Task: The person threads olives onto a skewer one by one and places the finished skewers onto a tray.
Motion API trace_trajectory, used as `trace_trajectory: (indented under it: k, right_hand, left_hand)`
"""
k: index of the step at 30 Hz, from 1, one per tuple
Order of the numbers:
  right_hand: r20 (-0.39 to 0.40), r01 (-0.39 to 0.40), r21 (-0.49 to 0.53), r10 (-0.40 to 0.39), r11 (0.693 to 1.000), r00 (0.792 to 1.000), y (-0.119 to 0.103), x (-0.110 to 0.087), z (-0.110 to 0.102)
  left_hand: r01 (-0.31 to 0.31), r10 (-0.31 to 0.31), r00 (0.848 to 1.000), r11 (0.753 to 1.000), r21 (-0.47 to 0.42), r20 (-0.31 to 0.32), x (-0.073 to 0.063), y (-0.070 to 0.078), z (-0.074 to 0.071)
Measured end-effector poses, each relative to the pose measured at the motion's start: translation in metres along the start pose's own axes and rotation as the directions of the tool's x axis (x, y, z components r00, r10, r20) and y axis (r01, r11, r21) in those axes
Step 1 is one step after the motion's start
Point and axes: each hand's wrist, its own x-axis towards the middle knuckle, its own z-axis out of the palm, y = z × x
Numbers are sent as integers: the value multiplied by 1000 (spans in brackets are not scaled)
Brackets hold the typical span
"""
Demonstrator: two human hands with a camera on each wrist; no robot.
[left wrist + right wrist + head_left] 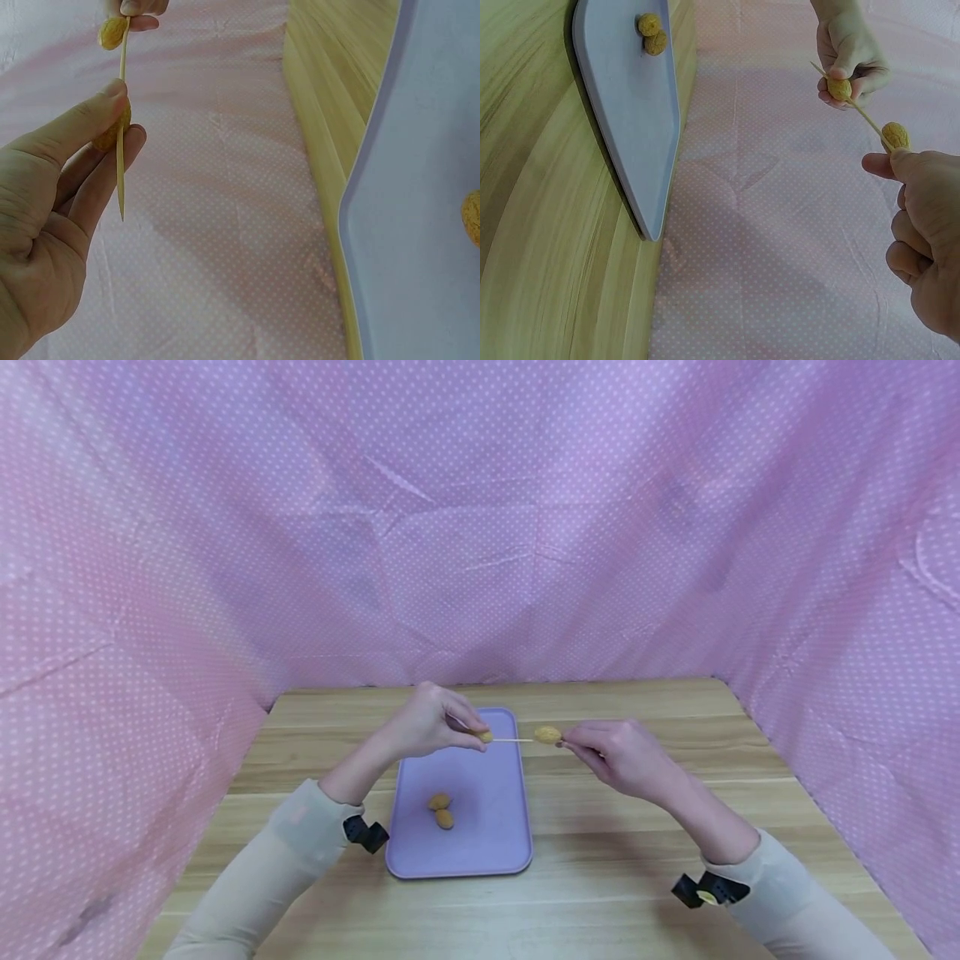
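Note:
A thin wooden skewer (513, 741) is held level between the two hands, above the far part of the lilac tray (487, 852) and the table to its right. The left hand (442, 722) pinches a wrinkled golden-brown ball (839, 88) between thumb and fingers. Past this ball, the skewer's pointed end (121, 191) sticks out in the left wrist view. With thumb and fingertips, the right hand (626, 756) grips the other end of the skewer, right beside a second golden-brown ball (547, 735). A stretch of bare stick shows between the balls.
Two more golden-brown balls (445, 819) lie together on the tray's near left part. Under the tray is a wooden table (600, 893). Pink polka-dot cloth (480, 568) hangs behind the table and along both sides.

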Motion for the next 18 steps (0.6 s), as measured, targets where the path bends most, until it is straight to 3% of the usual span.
trace_trajectory:
  k: [9, 18]
  right_hand:
    - [24, -17, 6, 17, 1000, 1000, -1, 5, 2]
    - [18, -12, 9, 12, 1000, 1000, -3, 5, 4]
  left_hand:
    - [-32, 32, 999, 999, 9, -23, 5, 4, 0]
    - [-33, 33, 999, 999, 29, -3, 7, 6, 3]
